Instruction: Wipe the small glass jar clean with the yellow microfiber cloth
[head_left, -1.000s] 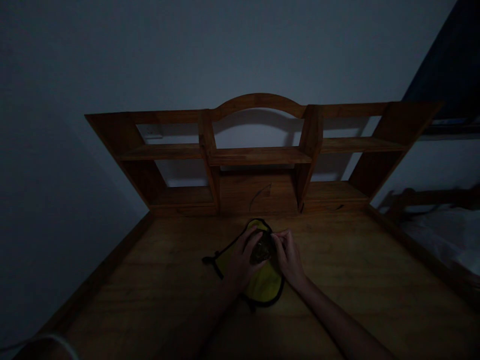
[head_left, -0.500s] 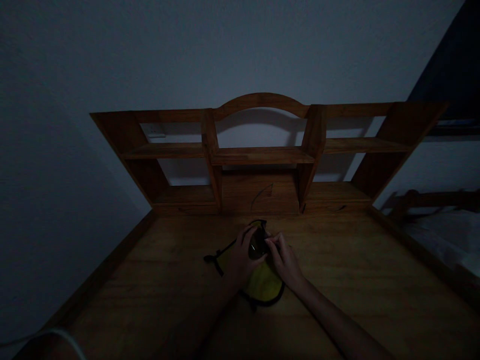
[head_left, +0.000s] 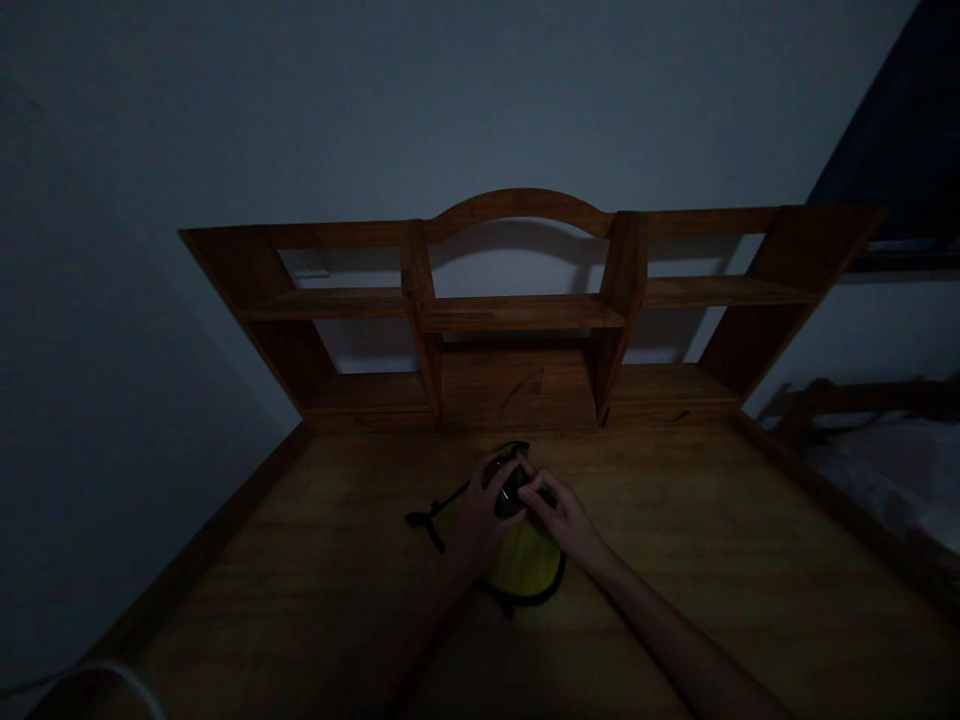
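A dark, glossy, rounded object (head_left: 511, 492) with a small glint sits in my left hand (head_left: 480, 517), whose thumb and fingers curve round its sides. My right hand (head_left: 559, 512) pinches at its right edge, fingertips pressed together; what exactly they grip is too dark to make out. Under both hands lies a yellow cloth piece (head_left: 525, 565) with black edging, flat on the wooden desk (head_left: 337, 560). Black tabs stick out from the cloth at the left and bottom. My left hand covers part of it.
A wooden shelf unit (head_left: 517, 312) stands along the desk's back edge against the wall. A pale cable (head_left: 112, 668) curves at the lower left. Raised wooden edges (head_left: 825, 495) run down the sides of the desk. The room is dim.
My right fingertips have shifted slightly left, over the right part of the glossy object. This object has turned a little in my left hand. The cloth stays in place.
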